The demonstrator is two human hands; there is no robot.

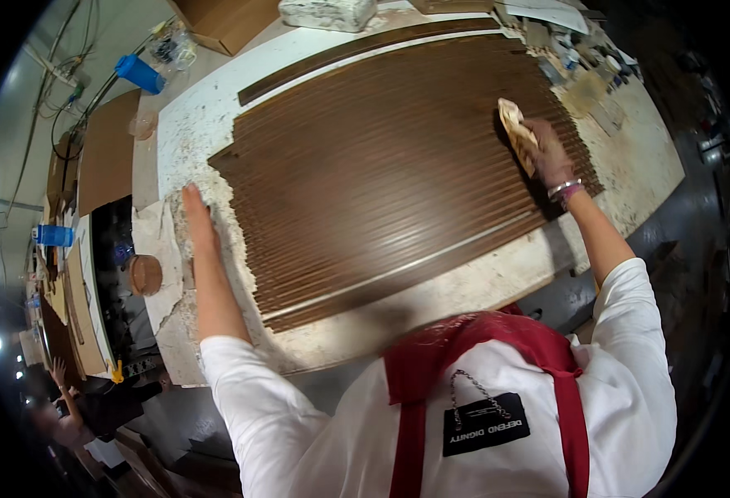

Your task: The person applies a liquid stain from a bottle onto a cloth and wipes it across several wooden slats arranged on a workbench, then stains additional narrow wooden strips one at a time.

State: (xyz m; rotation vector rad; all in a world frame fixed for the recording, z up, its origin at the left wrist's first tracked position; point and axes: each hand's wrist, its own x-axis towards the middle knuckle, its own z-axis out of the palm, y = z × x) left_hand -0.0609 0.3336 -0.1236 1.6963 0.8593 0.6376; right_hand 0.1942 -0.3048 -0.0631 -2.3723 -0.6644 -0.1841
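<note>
A wide dark brown panel of narrow ribbed wooden strips (365,174) lies on the pale, stained worktable (643,178). On its right part, my right hand (551,154) is closed around a pale, brown-smeared pad (513,124), perhaps a folded rag; the pad meets the strips. A bracelet circles that wrist. My left hand (200,217) lies on the table just beyond the panel's uneven left edge, fingers stretched out and holding nothing. Along the far edge runs a separate dark strip (365,51), with a white gap between it and the panel.
A round brown tub (144,275) stands left of my left arm. Farther left are a blue bottle (140,74) and a cardboard sheet (109,153). A white wrapped block (328,12) sits at the back. Small blocks and scraps (585,75) clutter the far right. Another person (70,407) is at lower left.
</note>
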